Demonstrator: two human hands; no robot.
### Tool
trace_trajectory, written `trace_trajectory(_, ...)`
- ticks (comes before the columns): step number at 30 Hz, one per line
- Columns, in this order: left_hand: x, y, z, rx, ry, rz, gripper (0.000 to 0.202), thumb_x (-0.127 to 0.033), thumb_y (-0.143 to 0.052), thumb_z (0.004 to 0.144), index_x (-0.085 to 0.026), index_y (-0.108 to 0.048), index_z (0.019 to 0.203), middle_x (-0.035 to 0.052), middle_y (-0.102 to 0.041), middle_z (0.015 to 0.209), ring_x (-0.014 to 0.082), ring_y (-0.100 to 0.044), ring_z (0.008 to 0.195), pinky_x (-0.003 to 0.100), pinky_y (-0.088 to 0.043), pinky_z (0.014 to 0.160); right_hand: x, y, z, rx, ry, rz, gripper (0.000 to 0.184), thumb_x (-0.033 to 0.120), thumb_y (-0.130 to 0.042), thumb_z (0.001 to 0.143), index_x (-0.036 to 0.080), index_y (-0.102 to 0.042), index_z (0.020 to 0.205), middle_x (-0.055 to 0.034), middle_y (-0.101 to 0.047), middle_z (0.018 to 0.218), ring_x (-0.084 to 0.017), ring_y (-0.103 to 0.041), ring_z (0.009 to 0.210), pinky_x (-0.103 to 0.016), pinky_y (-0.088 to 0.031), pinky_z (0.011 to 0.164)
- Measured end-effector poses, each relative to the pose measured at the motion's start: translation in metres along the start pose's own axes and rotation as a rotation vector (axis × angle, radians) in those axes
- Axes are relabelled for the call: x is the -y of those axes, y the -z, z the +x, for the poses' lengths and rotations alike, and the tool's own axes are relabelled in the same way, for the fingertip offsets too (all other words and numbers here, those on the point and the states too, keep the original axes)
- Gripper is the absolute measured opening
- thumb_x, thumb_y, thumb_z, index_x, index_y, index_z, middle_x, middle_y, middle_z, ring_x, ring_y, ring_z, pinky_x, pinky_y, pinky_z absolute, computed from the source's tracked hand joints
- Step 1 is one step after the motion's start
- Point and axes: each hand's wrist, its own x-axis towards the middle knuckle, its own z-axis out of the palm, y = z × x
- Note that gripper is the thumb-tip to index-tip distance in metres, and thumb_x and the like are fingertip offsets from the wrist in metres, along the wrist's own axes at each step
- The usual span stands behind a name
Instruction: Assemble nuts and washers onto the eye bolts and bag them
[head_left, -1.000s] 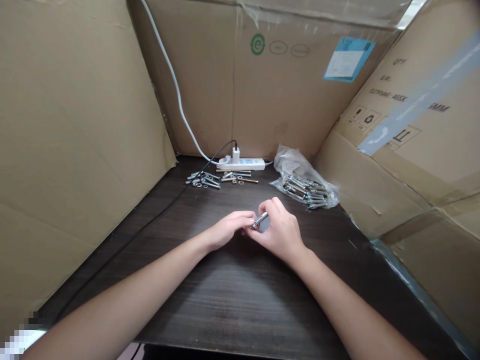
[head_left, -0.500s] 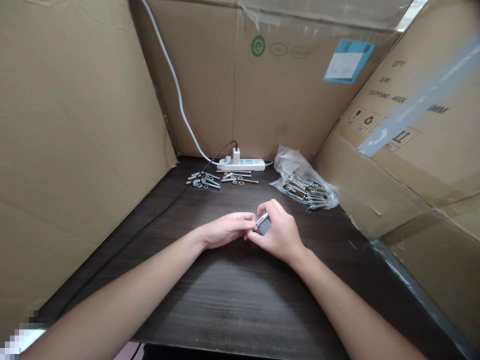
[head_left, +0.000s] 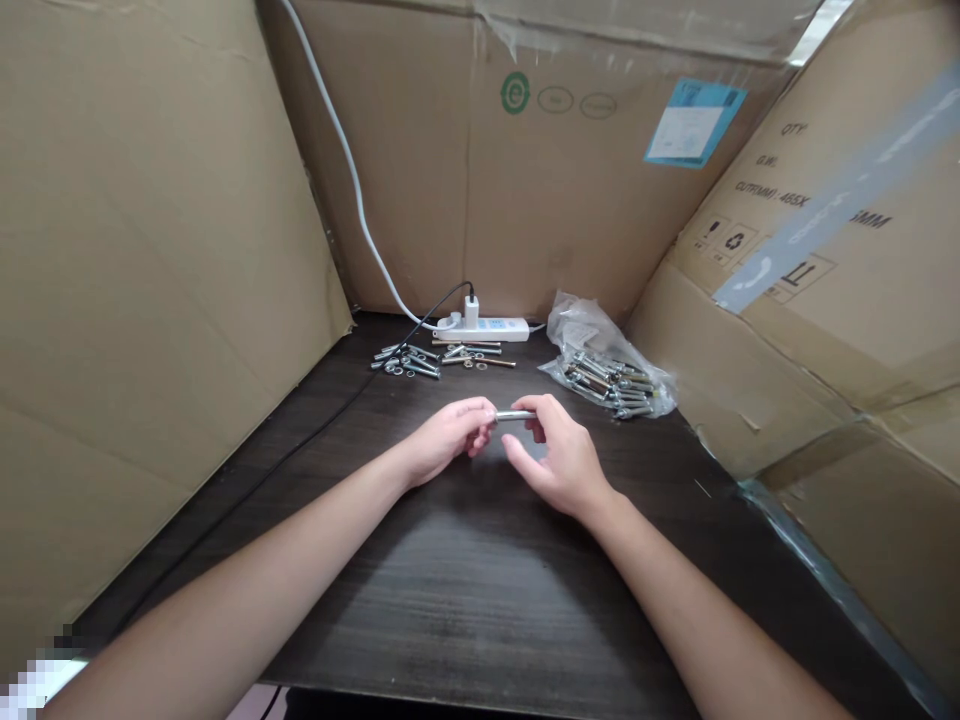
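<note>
A silver expansion bolt (head_left: 516, 415) lies roughly level between my two hands. My left hand (head_left: 452, 437) pinches its left end between thumb and fingers, which hide that end. My right hand (head_left: 559, 455) is at the other end, its thumb spread away from the bolt and its curled fingers by the tip; whether they touch it I cannot tell. Further back on the dark table (head_left: 450, 610) are loose metal bolts, sleeves and rings (head_left: 409, 360), with longer bolts or rods (head_left: 476, 355) beside them. A clear plastic bag (head_left: 592, 325) holds several assembled expansion bolts (head_left: 615, 382).
A white power strip (head_left: 502, 329) with a charger (head_left: 472, 312) stands at the back. A black cable (head_left: 315, 433) runs across the left of the table, and a white cord (head_left: 349, 150) hangs behind. Cardboard walls (head_left: 150, 250) enclose the left, back and right sides.
The expansion bolt has swung from slanted to nearly level and risen slightly. My right hand's thumb has come off it and spread apart, while my left hand keeps its pinch.
</note>
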Motion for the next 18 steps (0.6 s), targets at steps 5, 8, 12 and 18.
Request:
trace_trajectory(5,0.003,0.008,0.007,-0.136,-0.056,-0.019,0.028,-0.040,-0.055,0.082,-0.016,-0.042,0.073,-0.0043,-0.039,0.063,0.0061,-0.034,0.050,0.019,-0.026,0.048,-0.005,-0.002,0.002,-0.010,0.012,-0.030,0.017,0.025,-0.046,0.090,0.019,-0.059,0.099,-0.0029,-0.060,0.085,-0.015,-0.057,0.072,-0.026,-0.045,0.068)
trace_trajectory(8,0.007,0.008,0.009,-0.166,-0.101,0.113,0.028,-0.041,-0.054,0.082,-0.016,-0.044,0.074,-0.0052,-0.038,0.061,0.0061,-0.033,0.050,0.019,-0.025,0.047,-0.007,-0.001,0.003,-0.033,0.044,-0.104,0.019,0.026,-0.048,0.090,0.021,-0.063,0.100,-0.0045,-0.061,0.090,-0.017,-0.058,0.082,-0.028,-0.046,0.074)
trace_trajectory(12,0.008,0.003,0.006,-0.156,-0.182,0.361,0.025,-0.040,-0.051,0.084,-0.016,-0.046,0.077,-0.0053,-0.038,0.062,0.0079,-0.034,0.055,0.021,-0.029,0.051,-0.011,0.000,0.005,-0.027,0.103,-0.219,0.021,0.024,-0.050,0.090,0.022,-0.067,0.102,-0.0063,-0.063,0.093,-0.020,-0.057,0.089,-0.032,-0.045,0.078)
trace_trajectory(18,0.009,-0.002,0.001,-0.206,-0.237,0.610,0.023,-0.039,-0.048,0.086,-0.017,-0.049,0.080,-0.0029,-0.045,0.071,0.0114,-0.039,0.066,0.024,-0.034,0.062,-0.007,0.001,0.007,0.019,0.174,-0.365,0.021,0.021,-0.055,0.087,0.021,-0.070,0.101,-0.0076,-0.065,0.092,-0.023,-0.054,0.087,-0.036,-0.043,0.077)
